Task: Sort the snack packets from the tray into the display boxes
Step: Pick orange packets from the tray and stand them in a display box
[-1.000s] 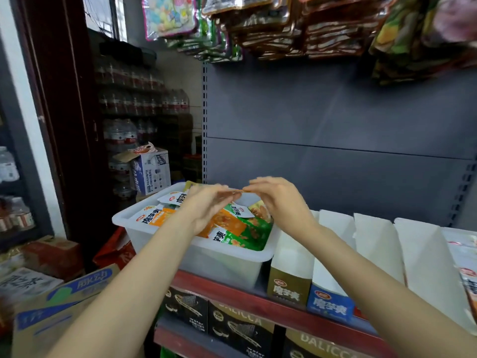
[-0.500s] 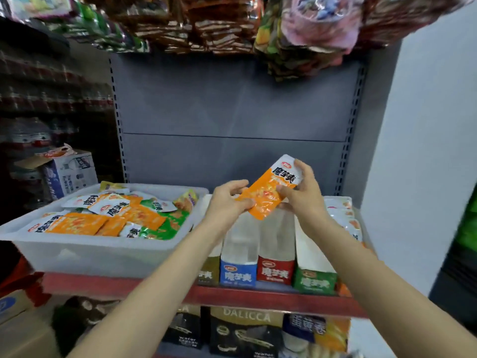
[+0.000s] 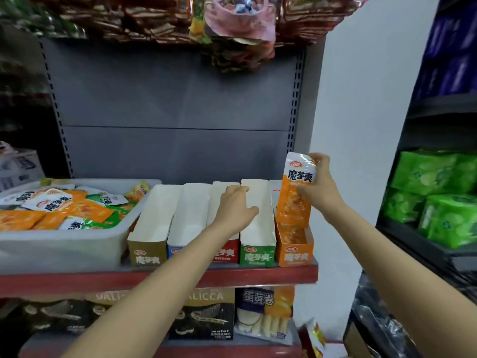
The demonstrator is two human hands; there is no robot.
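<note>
Right hand [image 3: 318,188]: fingers were curled round an orange packet [image 3: 295,192], held upright over the orange box [image 3: 294,244] at the right end of the row, its lower edge just inside. Left hand [image 3: 236,209]: fingers were loosely bent, nothing gripped, rested at the wall between the red box [image 3: 227,254] and green box [image 3: 256,255]. More packets were seen piled in the tray [image 3: 64,250], left on the shelf [image 3: 232,276].

Both my arms reach forward, bare to the elbow.
My right hand [image 3: 318,188] is raised, fingers and thumb curled round an orange packet [image 3: 295,191] held upright. My left hand [image 3: 236,209] sits lower, palm down, fingers loosely bent, holding nothing.
</note>
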